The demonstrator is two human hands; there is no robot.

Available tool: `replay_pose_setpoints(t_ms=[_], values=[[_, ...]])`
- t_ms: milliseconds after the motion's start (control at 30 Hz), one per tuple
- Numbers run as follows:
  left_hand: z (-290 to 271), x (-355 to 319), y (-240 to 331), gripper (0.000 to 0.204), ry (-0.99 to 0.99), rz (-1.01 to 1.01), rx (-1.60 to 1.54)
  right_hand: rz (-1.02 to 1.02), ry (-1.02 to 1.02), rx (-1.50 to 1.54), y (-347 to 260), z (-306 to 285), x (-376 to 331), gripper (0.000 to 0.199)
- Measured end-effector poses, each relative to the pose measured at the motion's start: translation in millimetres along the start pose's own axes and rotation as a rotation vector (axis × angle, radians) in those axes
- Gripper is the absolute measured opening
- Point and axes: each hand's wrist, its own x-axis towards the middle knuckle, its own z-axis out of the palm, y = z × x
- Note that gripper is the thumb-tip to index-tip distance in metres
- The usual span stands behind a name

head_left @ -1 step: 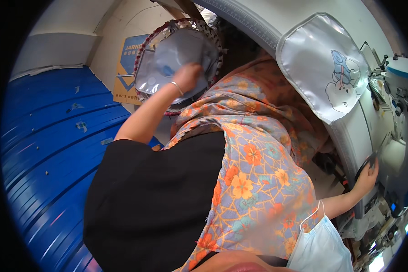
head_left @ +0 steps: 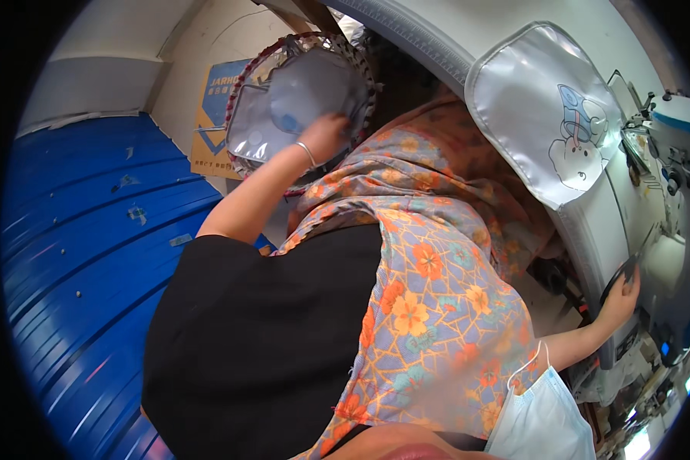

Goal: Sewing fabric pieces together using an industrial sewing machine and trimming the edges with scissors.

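In the upper middle of the frame the left hand [head_left: 326, 134] reaches into a round wire-rimmed basket [head_left: 241, 92] and rests on glossy silver-white padded pieces [head_left: 299, 92]; its fingers curl against them, grip unclear. At the right edge the right hand [head_left: 619, 295] closes its fingers [head_left: 632, 280] on a dark flat piece [head_left: 617, 277] beside the grey-white table [head_left: 590, 230].

The one head camera looks steeply down, close over the person's own torso. The floral scarf [head_left: 429, 307] fills the centre; the sewing machine [head_left: 667, 192] edges the right.
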Motion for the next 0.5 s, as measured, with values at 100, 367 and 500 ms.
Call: replay_pose_setpoints(t_ms=[100,367,500], values=[[-31.2,20.4,69.9,0.03,0.1,0.217,-0.158,-0.056,0.057,0.008,9.0,0.2,1.7,0.048],[-125.4,63.0,262.7,0.097,0.389,0.946,-0.087,-0.435,0.322,-0.172,-12.7,24.9,27.9,0.034],[-94.8,73.9,303.8,0.06,0.327,1.052,0.096,-0.648,0.23,0.107,-119.8,26.7,8.6,0.021]])
